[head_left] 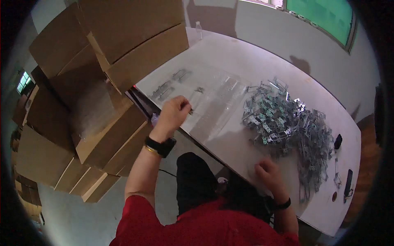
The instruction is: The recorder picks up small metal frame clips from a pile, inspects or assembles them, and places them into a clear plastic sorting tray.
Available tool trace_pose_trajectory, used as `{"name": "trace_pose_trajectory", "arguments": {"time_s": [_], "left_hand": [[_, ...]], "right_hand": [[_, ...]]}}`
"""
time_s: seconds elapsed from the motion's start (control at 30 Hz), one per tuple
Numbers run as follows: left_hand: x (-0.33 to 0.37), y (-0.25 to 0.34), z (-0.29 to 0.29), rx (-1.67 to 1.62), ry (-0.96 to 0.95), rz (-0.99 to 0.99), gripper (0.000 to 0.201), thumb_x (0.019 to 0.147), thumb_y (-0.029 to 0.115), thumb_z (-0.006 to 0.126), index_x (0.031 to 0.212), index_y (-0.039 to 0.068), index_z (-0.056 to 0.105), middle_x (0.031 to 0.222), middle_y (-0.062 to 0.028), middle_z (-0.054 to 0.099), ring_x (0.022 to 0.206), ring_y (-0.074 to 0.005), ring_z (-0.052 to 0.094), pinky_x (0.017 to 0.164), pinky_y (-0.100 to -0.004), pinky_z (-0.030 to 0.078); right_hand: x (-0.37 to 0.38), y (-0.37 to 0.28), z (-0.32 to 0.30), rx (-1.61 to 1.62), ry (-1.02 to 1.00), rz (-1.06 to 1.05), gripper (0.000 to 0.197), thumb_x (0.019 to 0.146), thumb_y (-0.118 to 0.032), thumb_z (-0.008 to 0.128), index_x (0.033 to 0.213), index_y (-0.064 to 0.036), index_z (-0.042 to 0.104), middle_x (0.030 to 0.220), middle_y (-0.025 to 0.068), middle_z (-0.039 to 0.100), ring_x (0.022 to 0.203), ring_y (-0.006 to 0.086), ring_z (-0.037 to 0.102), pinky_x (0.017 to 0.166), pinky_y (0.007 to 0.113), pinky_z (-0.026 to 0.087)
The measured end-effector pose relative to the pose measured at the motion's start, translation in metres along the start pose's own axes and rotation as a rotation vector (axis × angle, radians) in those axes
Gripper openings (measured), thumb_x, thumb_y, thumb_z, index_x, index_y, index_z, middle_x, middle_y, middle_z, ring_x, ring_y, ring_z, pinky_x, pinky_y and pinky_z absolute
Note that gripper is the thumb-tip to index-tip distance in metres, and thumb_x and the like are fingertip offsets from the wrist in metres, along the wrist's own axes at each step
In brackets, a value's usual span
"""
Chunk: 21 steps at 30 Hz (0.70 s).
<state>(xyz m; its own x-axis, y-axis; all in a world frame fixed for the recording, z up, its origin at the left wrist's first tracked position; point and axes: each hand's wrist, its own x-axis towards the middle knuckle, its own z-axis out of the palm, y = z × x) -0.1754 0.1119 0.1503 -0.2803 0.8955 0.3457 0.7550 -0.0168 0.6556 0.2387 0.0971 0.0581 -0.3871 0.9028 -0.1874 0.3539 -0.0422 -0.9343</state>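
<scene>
My left hand (174, 114) is closed in a pinch above the table's near left edge. A small brassy-dark piece (191, 111) shows at its fingertips, too small to name. Beneath and beyond it lies clear plastic film (217, 104) with a few thin metal parts (164, 90) on and beside it. My right hand (269, 174) is curled closed at the near edge of the table, left of a large tangled heap of metal brackets (283, 119). Whatever its fingers hold, if anything, is hidden.
Large cardboard boxes (139, 57) are stacked on the left, one open with clear plastic (92, 110) inside. A clear bottle (199, 30) stands at the white table's (254, 57) far corner. Dark objects (349, 182) lie at the right end. My legs (195, 172) are below the near edge.
</scene>
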Motion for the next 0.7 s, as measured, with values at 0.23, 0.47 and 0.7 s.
{"name": "trace_pose_trajectory", "arguments": {"time_s": [0.23, 0.47, 0.7], "left_hand": [[0.097, -0.071, -0.034, 0.216, 0.162, 0.028, 0.02, 0.085, 0.017, 0.068, 0.087, -0.003, 0.07, 0.084, -0.025, 0.071, 0.081, -0.0423, 0.07, 0.074, -0.0466, 0.055], [0.153, -0.106, -0.03, 0.28, 0.153, 0.063, 0.018, 0.083, 0.015, 0.068, 0.082, -0.003, 0.069, 0.085, -0.0251, 0.07, 0.084, -0.0436, 0.067, 0.077, -0.0498, 0.053], [0.176, -0.126, -0.018, 0.321, 0.101, 0.047, 0.018, 0.081, 0.016, 0.068, 0.081, -0.003, 0.069, 0.085, -0.0249, 0.07, 0.085, -0.0435, 0.067, 0.078, -0.0494, 0.053]], "right_hand": [[0.016, 0.027, -0.008, -0.098, -0.122, -0.05, 0.014, 0.097, -0.018, 0.068, 0.096, -0.0038, 0.066, 0.083, 0.0038, 0.068, 0.073, 0.0108, 0.064, 0.067, 0.028, 0.052], [0.013, -0.007, -0.015, -0.01, -0.203, 0.09, 0.016, 0.099, -0.02, 0.067, 0.098, -0.004, 0.065, 0.082, 0.002, 0.066, 0.079, 0.0104, 0.063, 0.07, 0.028, 0.052], [0.014, -0.02, -0.013, 0.16, -0.239, 0.217, 0.016, 0.101, -0.019, 0.066, 0.104, -0.0032, 0.065, 0.088, 0.004, 0.069, 0.075, 0.0118, 0.064, 0.068, 0.028, 0.052]]}}
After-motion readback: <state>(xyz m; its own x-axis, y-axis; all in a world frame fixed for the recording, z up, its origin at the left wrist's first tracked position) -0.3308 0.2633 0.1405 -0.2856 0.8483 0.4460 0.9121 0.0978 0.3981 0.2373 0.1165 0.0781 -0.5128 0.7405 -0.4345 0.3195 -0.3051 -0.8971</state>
